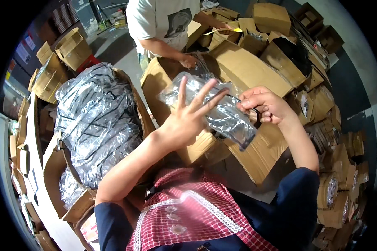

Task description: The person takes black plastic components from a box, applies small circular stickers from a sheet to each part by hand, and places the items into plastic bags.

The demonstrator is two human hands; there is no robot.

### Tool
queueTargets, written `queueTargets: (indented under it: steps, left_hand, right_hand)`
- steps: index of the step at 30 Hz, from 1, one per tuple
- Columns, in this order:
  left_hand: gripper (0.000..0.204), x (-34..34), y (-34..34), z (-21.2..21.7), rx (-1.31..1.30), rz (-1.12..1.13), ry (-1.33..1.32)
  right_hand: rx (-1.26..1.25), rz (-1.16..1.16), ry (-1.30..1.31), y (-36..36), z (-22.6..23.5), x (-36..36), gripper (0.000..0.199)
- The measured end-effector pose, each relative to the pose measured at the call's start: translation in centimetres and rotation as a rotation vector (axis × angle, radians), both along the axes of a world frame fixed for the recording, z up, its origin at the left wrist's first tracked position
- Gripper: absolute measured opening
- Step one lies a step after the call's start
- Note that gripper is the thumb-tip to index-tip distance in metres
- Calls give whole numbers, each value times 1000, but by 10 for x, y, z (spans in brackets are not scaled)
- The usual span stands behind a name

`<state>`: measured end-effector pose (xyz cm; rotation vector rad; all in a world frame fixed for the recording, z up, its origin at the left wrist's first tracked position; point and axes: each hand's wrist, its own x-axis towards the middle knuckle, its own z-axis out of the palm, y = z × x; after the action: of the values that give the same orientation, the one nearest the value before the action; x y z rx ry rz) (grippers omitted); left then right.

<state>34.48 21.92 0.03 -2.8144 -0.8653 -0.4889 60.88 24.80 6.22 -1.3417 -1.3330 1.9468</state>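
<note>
A clear plastic bag (230, 121) hangs in front of me over an open cardboard carton, slanting down to the right. My left hand (186, 119) is against its left part with the fingers spread apart; the thumb is not plainly seen. At the bag's upper right, my right hand (264, 105) is closed with thumb and forefinger pinched on a thin black band (258, 115), which curves down beside the bag. Whether those fingers also grip the plastic cannot be made out. Below the bag lies a bent carton flap (259, 154).
At my left, a carton (130, 94) is heaped with clear bags of black strips (98, 121). Across the open carton (251, 67) stands a co-worker (163, 29), one hand (188, 60) reaching to plastic at it, the other near a yellow-tipped strip. Stacked cartons (272, 19) crowd the right.
</note>
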Motion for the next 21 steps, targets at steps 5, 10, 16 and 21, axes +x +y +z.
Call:
queueTargets:
  steps: [5, 10, 16, 21]
  left_hand:
    - [48, -4, -4, 13, -65, -149, -550]
    - [33, -40, -10, 50, 161, -145, -457]
    - [13, -86, -44, 84, 69, -90, -281]
    - [16, -114, -108, 114, -497, 317, -368]
  right_hand:
    - [-218, 259, 201, -29, 40, -29, 20]
    - [-23, 221, 260, -20, 68, -49, 82]
    - [61, 408, 99, -2, 80, -83, 79]
    - [214, 317, 102, 16, 87, -97, 67]
